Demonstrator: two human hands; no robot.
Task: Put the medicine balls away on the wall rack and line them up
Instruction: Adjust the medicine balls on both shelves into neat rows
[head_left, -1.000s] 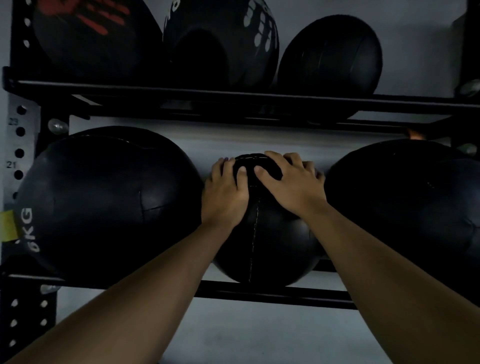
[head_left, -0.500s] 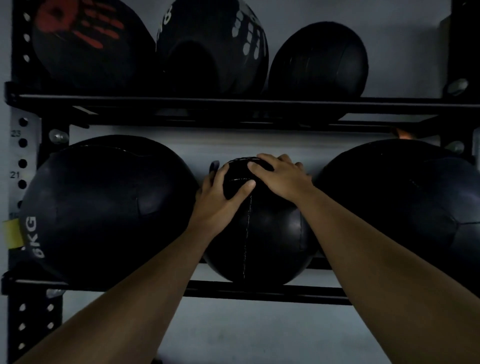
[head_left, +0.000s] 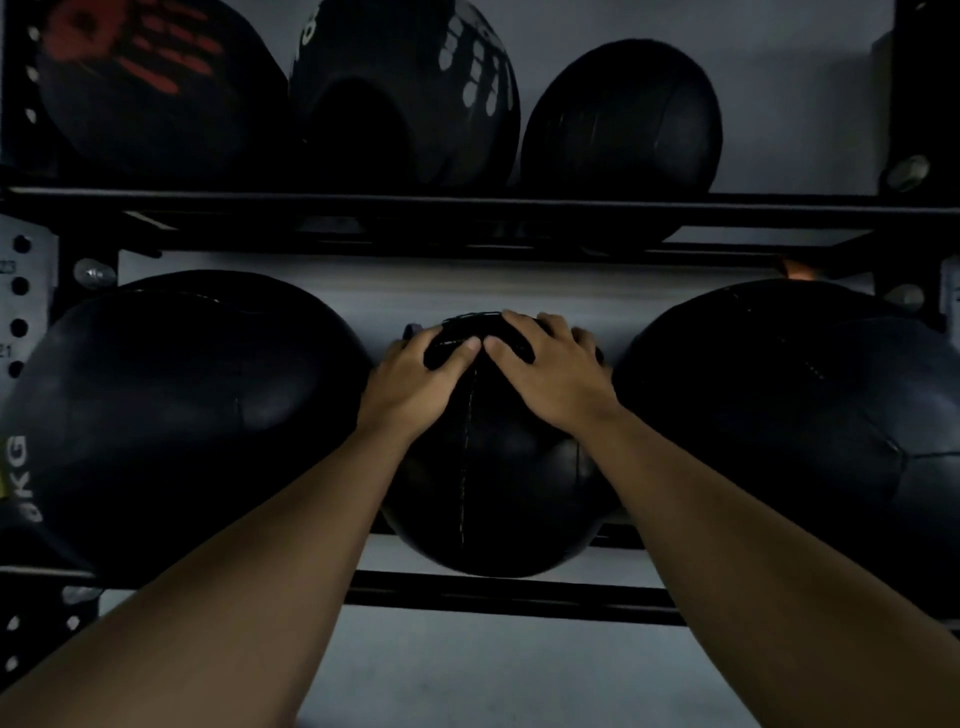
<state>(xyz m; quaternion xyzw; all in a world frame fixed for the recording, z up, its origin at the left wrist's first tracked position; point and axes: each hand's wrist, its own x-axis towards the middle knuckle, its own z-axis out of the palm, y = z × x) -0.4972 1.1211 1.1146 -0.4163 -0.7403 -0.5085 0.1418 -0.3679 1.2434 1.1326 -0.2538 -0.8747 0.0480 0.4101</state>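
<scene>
A small black medicine ball (head_left: 493, 493) with a stitched seam sits in the middle of the lower shelf of the black wall rack (head_left: 509, 597). My left hand (head_left: 415, 384) lies on its upper left and my right hand (head_left: 550, 374) on its upper right, thumbs almost touching on top. A large black ball marked "KG" (head_left: 182, 415) stands to its left and another large black ball (head_left: 789, 436) to its right, both close against it.
The upper shelf rail (head_left: 467, 208) carries three more balls: one with a red handprint (head_left: 156, 88), one with a white handprint (head_left: 410, 88) and a plain smaller one (head_left: 623, 119). A perforated upright (head_left: 21, 312) stands at the left. The grey wall lies behind.
The left thumb has slid up across the top of the small ball to meet the right thumb. The ball stays between the two large ones; the view has shifted slightly.
</scene>
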